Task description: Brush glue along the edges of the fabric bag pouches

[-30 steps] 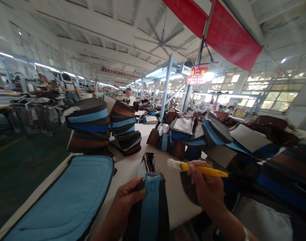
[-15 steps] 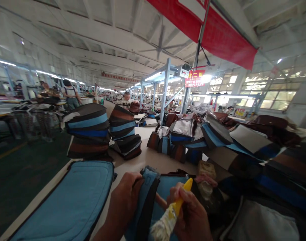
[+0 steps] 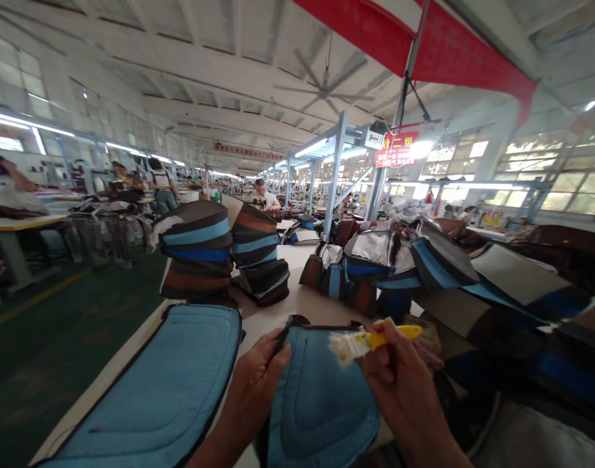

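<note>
My left hand [image 3: 258, 380] is closed on the dark edge of a blue fabric panel [image 3: 321, 403], thumb on top. The panel has stitched lines and a dark border, and its blue face is turned up. My right hand [image 3: 399, 377] grips a paintbrush [image 3: 375, 339] by its yellow handle. The brush's pale, clumped bristles point left, over the upper part of the panel. Another blue panel [image 3: 165, 383] with dark edging lies flat at the left of the table.
Two stacks of striped fabric pieces [image 3: 195, 237] stand behind the left panel. Small striped pieces [image 3: 334, 279] and grey-and-blue pieces [image 3: 512, 273] are heaped at the back and right. A metal frame [image 3: 335, 175] rises beyond. Other people work farther off.
The blue panel has come down flatter, its blue face now showing. My right hand has moved up and right, and the brush has swung from pointing down to pointing left.
</note>
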A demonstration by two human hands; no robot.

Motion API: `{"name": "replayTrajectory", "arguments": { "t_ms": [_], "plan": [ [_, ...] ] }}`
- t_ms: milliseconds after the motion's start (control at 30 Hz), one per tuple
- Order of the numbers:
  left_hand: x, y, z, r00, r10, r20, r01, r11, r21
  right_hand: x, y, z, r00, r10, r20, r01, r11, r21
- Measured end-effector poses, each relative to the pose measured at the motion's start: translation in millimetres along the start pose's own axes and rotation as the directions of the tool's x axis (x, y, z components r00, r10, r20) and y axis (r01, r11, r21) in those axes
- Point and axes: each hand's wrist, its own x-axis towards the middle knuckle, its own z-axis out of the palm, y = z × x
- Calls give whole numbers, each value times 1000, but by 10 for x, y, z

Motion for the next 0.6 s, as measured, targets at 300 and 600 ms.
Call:
{"name": "replayTrajectory", "arguments": {
  "t_ms": [300, 600],
  "plan": [
    [-76, 247, 180, 997, -5, 74, 19, 982, -189, 301, 6, 401, 975, -168, 148, 214, 893, -396],
    [-110, 199, 182, 999, -18, 35, 23, 986, -166, 415, -112, 532, 893, -375, 249, 446, 662, -602]
  ]
}}
